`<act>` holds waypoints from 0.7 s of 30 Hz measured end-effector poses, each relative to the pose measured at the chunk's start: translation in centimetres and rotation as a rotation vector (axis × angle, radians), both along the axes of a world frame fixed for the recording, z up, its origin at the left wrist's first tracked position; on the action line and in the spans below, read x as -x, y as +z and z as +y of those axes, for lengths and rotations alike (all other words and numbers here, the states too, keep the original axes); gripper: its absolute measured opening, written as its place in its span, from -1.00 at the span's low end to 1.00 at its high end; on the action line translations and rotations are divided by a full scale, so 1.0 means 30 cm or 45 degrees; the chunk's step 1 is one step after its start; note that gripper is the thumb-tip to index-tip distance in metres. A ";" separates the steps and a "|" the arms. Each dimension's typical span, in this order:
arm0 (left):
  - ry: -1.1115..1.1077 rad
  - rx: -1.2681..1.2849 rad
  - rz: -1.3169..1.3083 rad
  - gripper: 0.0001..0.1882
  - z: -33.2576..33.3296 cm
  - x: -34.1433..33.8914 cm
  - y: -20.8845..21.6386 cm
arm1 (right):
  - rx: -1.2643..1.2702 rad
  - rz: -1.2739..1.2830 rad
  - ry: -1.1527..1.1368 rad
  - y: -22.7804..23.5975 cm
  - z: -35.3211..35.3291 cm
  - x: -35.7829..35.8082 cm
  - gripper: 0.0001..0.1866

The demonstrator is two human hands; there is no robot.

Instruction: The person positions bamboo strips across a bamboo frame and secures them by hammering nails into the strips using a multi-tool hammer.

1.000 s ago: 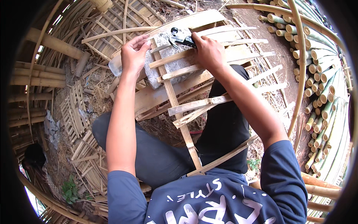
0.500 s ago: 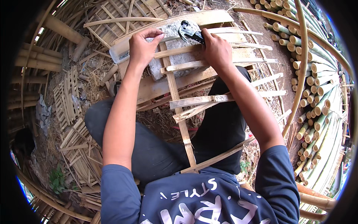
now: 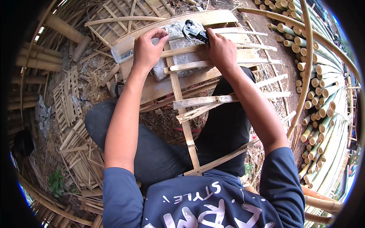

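While a bamboo lattice frame [image 3: 182, 114] is steadied across the lap, metal pliers [image 3: 193, 31] are applied at its far end.

Pliers: gripped in the right hand [image 3: 220, 49], fingers closed round the handles; long axis running left to right, head pointing to the person's left, over a grey stone block [image 3: 182, 57]; whether the head bites anything cannot be told. Left hand [image 3: 147, 49]: fingers curled, fingertips [image 3: 161, 35] pinched on the upper cross slat where it meets the upright slat [image 3: 178, 98]. Upright slat: long axis running away from the body, crossed by several horizontal strips. Both forearms extended forward, elbows bent, wrists level. Clear plastic box [image 3: 122, 49]: just left of the left hand. Cut bamboo poles [image 3: 319, 95]: stacked at right.
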State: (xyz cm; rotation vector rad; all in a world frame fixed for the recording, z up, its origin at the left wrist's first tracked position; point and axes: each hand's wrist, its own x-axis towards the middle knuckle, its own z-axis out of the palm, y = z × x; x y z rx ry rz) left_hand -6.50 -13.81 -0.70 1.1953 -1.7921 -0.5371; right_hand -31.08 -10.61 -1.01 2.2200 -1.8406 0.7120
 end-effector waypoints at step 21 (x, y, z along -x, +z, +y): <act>0.035 -0.135 -0.276 -0.83 0.033 -0.023 0.058 | -0.018 -0.003 -0.009 -0.021 -0.015 0.005 -0.59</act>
